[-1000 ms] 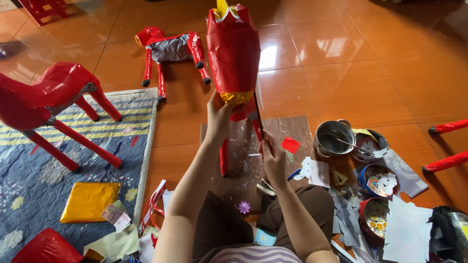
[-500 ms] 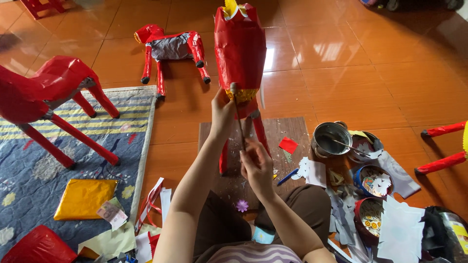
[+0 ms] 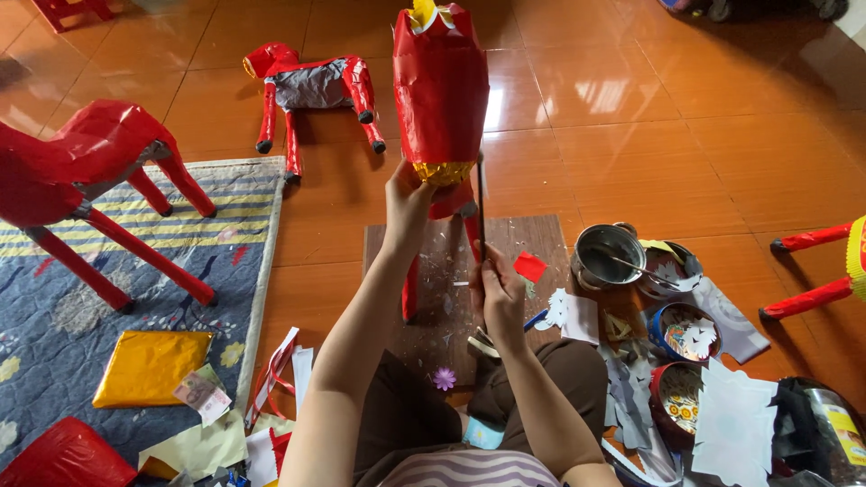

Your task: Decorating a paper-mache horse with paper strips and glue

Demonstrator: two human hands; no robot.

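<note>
Bright, even daylight. Window glare patch on glossy tiled floor [image 3: 622, 95] upper right, source beyond top edge. Soft short shadows under red paper horse [image 3: 311, 86]. Focus sharp centre; wide-angle stretch at edges, corners slightly soft.

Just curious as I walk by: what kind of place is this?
Probably a home craft workshop on a tiled floor: red paper horse figures stand around, and bowls of paper cutouts lie beside a wooden board.
</note>
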